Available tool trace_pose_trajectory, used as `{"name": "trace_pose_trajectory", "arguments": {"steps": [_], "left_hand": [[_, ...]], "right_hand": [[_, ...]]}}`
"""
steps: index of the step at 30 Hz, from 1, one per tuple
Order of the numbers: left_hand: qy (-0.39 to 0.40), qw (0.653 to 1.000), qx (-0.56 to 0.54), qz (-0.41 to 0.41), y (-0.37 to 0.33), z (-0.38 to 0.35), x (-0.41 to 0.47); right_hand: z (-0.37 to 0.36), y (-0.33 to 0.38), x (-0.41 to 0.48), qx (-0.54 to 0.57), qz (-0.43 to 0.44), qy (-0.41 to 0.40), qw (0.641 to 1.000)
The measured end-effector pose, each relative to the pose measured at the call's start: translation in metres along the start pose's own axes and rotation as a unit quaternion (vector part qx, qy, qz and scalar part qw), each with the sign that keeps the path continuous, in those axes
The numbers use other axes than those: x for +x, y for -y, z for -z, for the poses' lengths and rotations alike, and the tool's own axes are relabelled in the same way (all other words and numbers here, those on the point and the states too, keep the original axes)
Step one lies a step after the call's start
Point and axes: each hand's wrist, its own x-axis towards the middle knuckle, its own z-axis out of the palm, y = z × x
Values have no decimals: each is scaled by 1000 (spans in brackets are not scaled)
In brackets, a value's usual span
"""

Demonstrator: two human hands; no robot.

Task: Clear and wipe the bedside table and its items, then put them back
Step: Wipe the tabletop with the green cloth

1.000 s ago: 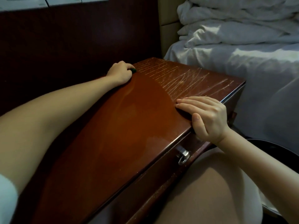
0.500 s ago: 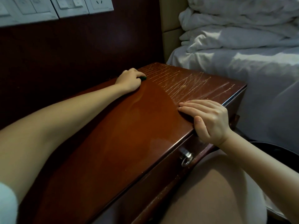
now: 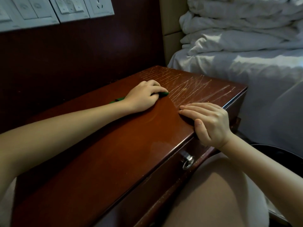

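Observation:
The bedside table (image 3: 114, 149) has a glossy reddish-brown top, scratched pale at its far right end. My left hand (image 3: 144, 95) lies on the top near the back and grips a small green cloth (image 3: 164, 94), which pokes out past my fingertips and again beside my wrist. My right hand (image 3: 208, 122) rests on the front right edge, fingers straight and flat on the top, thumb over the edge. No other items stand on the table top.
A metal drawer knob (image 3: 187, 162) sticks out of the table front. A dark wood wall panel (image 3: 82, 51) with white switches and a socket (image 3: 68, 9) rises behind. The bed with white bedding (image 3: 246, 51) stands right. My knee (image 3: 213, 199) is below the drawer.
My left hand with the green cloth has slid from the back of the top toward the front and right, nearer my right hand. My right hand has stayed on the edge.

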Motion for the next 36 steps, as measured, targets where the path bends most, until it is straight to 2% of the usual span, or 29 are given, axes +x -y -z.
{"name": "trace_pose_trajectory", "arguments": {"steps": [9,18,25,31,36], "left_hand": [[14,997,-24,-76,-27,5,-44],[49,993,-67,-84,-20,9,-39],[11,999,-24,34,24,8,10],[-21,980,34,195,70,11,43],[-29,971,63,228,70,7,47]], "right_hand": [[1,0,0,-1,2,-2,1000],[0,1,0,-2,6,-8,1000],[0,0,0,-4,6,-9,1000],[-1,0,0,-1,8,-10,1000],[-1,1,1,-1,9,-12,1000]]}}
